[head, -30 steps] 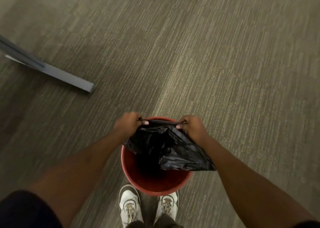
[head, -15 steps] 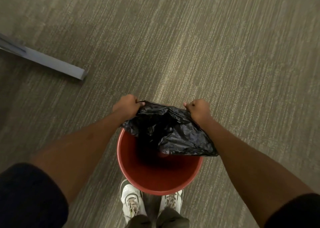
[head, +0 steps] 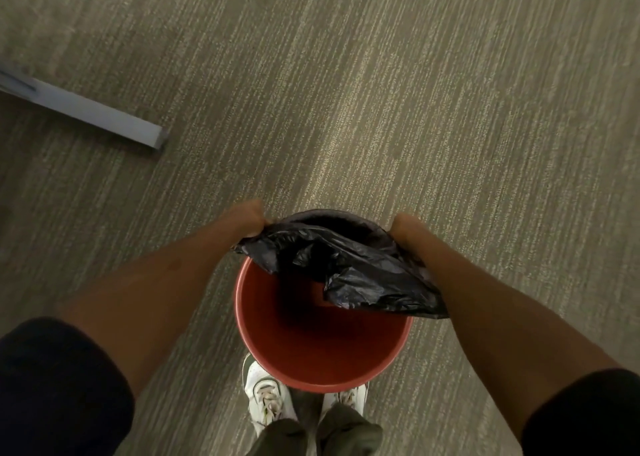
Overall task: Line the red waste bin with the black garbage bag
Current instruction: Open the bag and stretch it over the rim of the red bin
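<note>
The red waste bin [head: 277, 344] stands on the carpet just in front of my feet, its near inside bare. The black garbage bag [head: 349, 265] is spread over the bin's far rim, with its far edge folded over that rim and the rest bunched across the bin's far right. My left hand [head: 247, 218] grips the bag's edge at the far left of the rim. My right hand [head: 407, 232] grips the edge at the far right. Both hands' fingers are tucked under the plastic.
A grey metal bar [head: 90, 114], likely a furniture leg, lies on the carpet at the far left. My two white shoes [head: 266, 400] stand right behind the bin. Grey striped carpet [head: 415, 91] surrounds the bin on all sides.
The bag's mouth has been pulled wider and its far edge has gone down over the bin's far rim. Both hands have moved apart to the rim's sides.
</note>
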Tool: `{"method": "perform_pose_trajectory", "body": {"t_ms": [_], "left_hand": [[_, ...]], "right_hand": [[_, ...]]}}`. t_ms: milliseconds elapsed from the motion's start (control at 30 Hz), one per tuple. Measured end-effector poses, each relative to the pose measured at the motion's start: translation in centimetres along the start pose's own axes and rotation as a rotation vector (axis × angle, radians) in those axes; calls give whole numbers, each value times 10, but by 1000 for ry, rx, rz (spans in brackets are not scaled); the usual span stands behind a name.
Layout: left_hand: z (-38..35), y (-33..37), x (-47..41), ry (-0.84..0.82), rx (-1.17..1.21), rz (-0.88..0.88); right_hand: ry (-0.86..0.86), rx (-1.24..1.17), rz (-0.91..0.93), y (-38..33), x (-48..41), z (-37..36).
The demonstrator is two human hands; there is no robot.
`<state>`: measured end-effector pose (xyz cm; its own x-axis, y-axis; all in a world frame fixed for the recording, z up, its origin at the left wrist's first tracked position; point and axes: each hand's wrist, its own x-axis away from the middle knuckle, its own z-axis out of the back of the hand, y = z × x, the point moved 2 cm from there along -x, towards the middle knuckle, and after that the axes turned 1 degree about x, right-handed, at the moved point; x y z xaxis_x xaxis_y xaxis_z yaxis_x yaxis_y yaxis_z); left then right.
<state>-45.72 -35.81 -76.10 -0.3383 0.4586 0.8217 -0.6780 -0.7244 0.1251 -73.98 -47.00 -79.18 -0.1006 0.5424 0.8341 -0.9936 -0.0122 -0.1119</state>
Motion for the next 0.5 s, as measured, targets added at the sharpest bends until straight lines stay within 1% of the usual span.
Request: {"method": "perform_pose_trajectory", "body": {"t_ms": [100, 133, 167, 200, 267, 333, 367, 433, 467, 500], "left_hand": [[-6, -18, 4, -89, 95, 30], [-9, -22, 5, -118, 127, 37], [-12, -25, 7, -130, 156, 38], [-15, -28, 8, -119, 206, 35], [-18, -29, 13, -50, 360, 69], [-17, -30, 22, 78, 419, 155], [-16, -31, 29, 151, 446, 227], [-16, -32, 49, 293, 491, 403], [-18, -33, 60, 330, 515, 486], [-20, -32, 69, 339, 592, 553]], "right_hand": [[-82, -33, 15, 18, 5, -6], [-67, -79, 22, 21, 9, -7], [-11, -148, 25, 22, 13, -7], [88, -220, 29, 22, 19, -6], [299, -376, 52, 23, 36, -4], [415, -496, 39, 25, 62, -6], [447, -497, 7, 28, 75, -10], [484, -402, -129, 38, 100, -25], [474, -363, -236, 44, 113, -33], [456, -353, -346, 51, 126, -41]]}}
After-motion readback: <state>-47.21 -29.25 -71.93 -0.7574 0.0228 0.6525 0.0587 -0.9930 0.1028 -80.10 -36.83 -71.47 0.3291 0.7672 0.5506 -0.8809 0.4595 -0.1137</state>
